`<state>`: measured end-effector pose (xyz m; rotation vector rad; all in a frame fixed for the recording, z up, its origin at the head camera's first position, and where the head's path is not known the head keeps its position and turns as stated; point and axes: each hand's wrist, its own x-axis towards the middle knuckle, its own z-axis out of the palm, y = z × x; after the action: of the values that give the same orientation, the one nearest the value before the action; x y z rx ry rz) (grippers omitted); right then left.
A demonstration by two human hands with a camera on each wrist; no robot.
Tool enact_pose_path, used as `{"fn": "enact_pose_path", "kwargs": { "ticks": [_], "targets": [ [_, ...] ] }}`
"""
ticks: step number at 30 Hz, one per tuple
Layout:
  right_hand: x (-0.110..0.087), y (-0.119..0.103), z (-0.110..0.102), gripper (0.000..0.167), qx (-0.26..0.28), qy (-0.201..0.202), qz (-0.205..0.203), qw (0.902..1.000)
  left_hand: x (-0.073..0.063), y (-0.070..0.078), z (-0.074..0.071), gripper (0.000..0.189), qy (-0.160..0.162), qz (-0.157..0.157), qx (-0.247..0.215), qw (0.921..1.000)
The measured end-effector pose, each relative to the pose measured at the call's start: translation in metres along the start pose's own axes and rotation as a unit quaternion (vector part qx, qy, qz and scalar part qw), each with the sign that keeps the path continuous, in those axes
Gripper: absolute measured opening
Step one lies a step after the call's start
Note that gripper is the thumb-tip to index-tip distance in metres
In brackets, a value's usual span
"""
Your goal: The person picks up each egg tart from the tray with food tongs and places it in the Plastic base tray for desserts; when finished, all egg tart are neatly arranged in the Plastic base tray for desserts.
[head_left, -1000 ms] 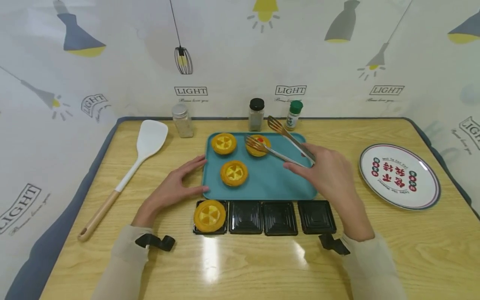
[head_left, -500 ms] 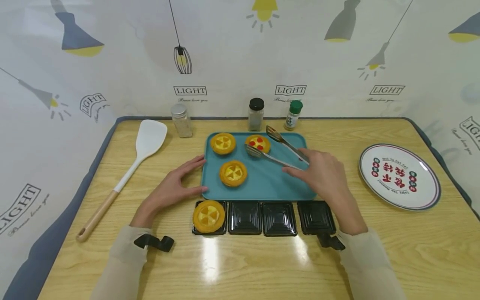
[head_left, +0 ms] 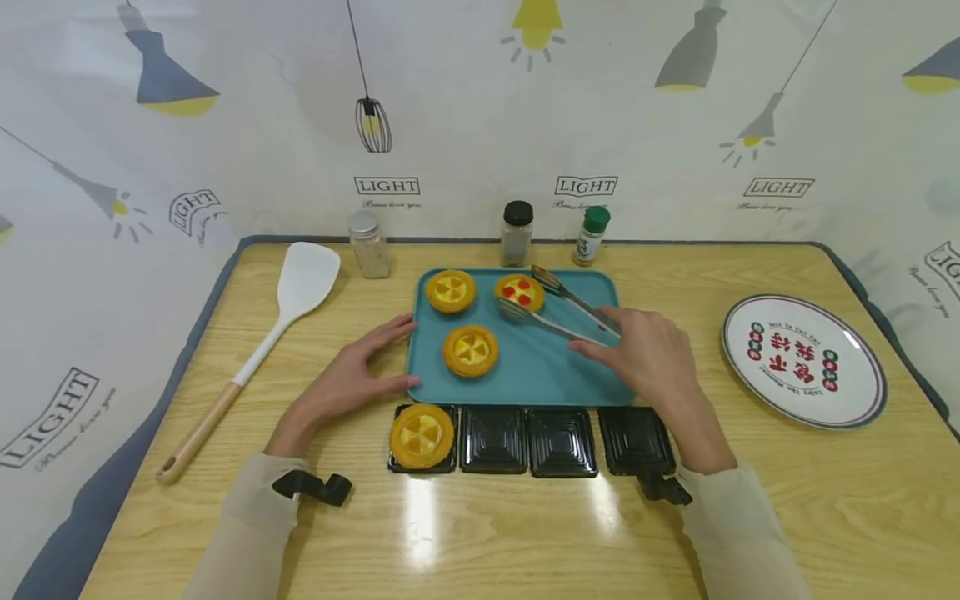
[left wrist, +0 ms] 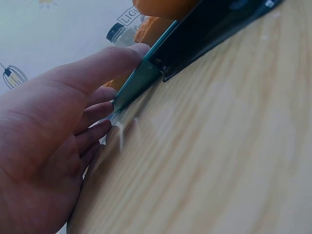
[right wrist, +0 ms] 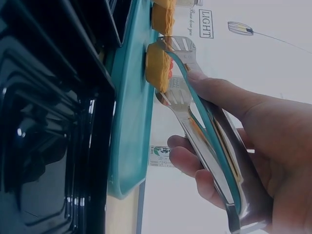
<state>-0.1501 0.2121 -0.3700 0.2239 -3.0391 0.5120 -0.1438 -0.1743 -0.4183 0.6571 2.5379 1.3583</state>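
Note:
Metal serving tongs (right wrist: 209,141) are gripped in my right hand (head_left: 651,350), thumb on one arm and fingers against the other. The tongs' spread tips stand on either side of an egg tart with red pieces (head_left: 519,293) at the back of the teal tray (head_left: 555,367). My left hand (head_left: 351,371) rests at the tray's left edge, with thumb and fingertips touching the rim and the fingers nearly straight. Two tarts with yellow wedges, a back-left tart (head_left: 451,291) and a front tart (head_left: 470,350), also sit on the tray.
Several black square trays line the tray's front side; the leftmost bears a tart (head_left: 422,436), while another black tray (head_left: 493,439) is bare. A white spatula (head_left: 277,333) lies left, a printed plate (head_left: 805,361) right. Three seasoning jars, including a black-capped jar (head_left: 517,233), stand behind.
My right hand has lowered the tongs and shifted slightly left, bringing their tips down around the red-topped tart. The left hand has stayed at the tray's edge.

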Motion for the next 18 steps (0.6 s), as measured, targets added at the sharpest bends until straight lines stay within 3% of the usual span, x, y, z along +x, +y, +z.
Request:
{"fn": "enact_pose_path", "kwargs": {
  "ticks": [18],
  "targets": [
    [-0.0005,0.0017,0.0018,0.065,0.001,0.007,-0.011,0.9999,-0.0007,0.0026,-0.0003,0.072,0.002,-0.001,-0.004,1.0000]
  ]
}}
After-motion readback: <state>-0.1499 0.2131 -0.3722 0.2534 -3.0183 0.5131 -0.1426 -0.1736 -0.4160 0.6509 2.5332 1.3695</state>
